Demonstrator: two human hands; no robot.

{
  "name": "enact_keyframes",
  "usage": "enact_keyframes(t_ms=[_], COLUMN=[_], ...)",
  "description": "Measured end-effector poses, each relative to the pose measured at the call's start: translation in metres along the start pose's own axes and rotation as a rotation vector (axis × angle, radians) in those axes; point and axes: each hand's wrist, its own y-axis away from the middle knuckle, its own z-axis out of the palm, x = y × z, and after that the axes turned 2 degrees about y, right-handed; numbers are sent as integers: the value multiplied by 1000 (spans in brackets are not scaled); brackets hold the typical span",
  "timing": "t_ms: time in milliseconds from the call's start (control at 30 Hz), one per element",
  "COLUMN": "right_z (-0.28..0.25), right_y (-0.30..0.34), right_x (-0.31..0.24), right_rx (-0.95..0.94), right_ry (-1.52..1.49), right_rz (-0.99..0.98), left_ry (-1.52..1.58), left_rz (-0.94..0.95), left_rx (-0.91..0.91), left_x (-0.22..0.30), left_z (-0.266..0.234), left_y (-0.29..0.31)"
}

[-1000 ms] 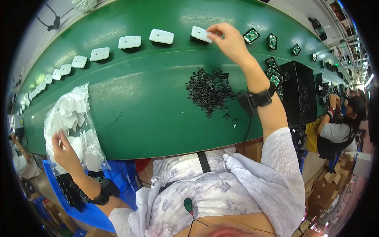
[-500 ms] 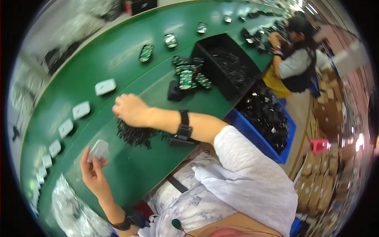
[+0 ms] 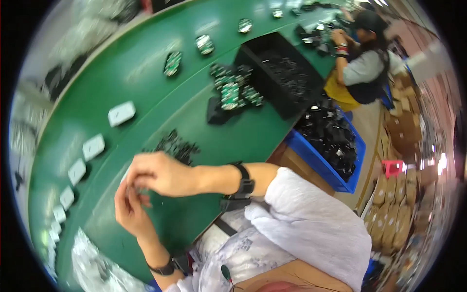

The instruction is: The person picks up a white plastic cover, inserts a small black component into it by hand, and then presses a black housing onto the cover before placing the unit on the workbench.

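My left hand (image 3: pixel 132 209) has its fingers curled around a pale plastic cover (image 3: pixel 125 175). Only a sliver of that cover shows at the fingertips. Over it, touching or nearly touching the left fingers, my right hand (image 3: pixel 160 174) is closed in a pinch; whatever lies between its fingers is hidden. Just beyond the right hand, a loose pile of small black parts (image 3: pixel 176 146) is spread on the green work surface (image 3: pixel 194 209). Several green circuit boards (image 3: pixel 230 96) with black pieces are heaped farther off.
White covers (image 3: pixel 121 114) and green boards in housings (image 3: pixel 172 63) line the conveyor belt (image 3: pixel 141 73). A black bin (image 3: pixel 311 80) holds small black parts; a blue crate (image 3: pixel 351 182) beside the table holds dark pieces. Clear plastic bags (image 3: pixel 97 265) lie near left. A co-worker (image 3: pixel 365 68) works far right.
My right hand has come from beyond the black parts pile toward me and met my left hand, which moved slightly right. The covers and boards on the belt have shifted left and nearer.
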Motion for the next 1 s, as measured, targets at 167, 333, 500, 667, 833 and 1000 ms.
enact_keyframes(t_ms=[167,333,500,667,833,1000], right_z=[-4,0,-4,-6,-5,-1], right_y=[1,1,2,2,0,0], right_x=[-3,-7,-5,-1,0,0], right_rx=[-22,-4,-69,-52,-61,-35], right_ry=[-27,274,291,425,473,376], right_rz=[191,88,112,-10,-33,76], left_ry=[-50,-131,134,549,542,267], left_rz=[6,140,-60,-326,-357,-42], left_rx=[-65,-53,-107,-91,-142,-68], left_x=[12,8,11,14,9,7], left_z=[7,-2,1,4,2,6], left_y=[-4,-4,1,2,3,4])
